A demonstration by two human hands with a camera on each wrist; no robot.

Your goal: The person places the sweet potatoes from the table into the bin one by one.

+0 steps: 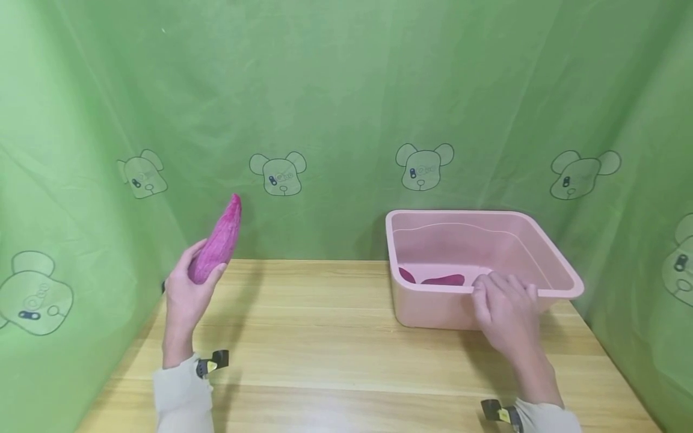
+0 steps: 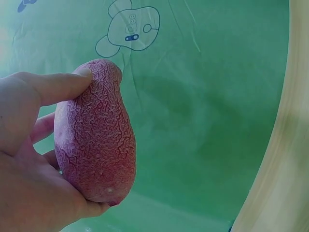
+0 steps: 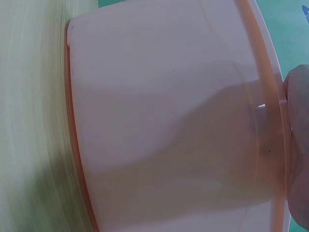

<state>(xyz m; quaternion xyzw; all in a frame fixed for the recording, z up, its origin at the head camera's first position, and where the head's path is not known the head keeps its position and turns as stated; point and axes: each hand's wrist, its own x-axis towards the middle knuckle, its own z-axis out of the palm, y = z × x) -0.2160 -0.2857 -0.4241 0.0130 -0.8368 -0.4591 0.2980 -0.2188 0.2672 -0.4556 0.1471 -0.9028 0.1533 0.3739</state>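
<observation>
My left hand holds a purple-red sweet potato up over the left part of the table, its pointed end tilted upward. The left wrist view shows the wrinkled skin of the sweet potato, with the thumb pressed near one end and the other fingers behind it. On the right, my right hand grips the front rim of a pink plastic tub. Its fingers curl over the edge. Two dark red-purple pieces show inside the tub, partly hidden by the front wall.
Under the tub is a light wood-grain table. Green sheeting printed with bear heads hangs behind the table and along both sides. Each wrist wears a strap with a small black camera.
</observation>
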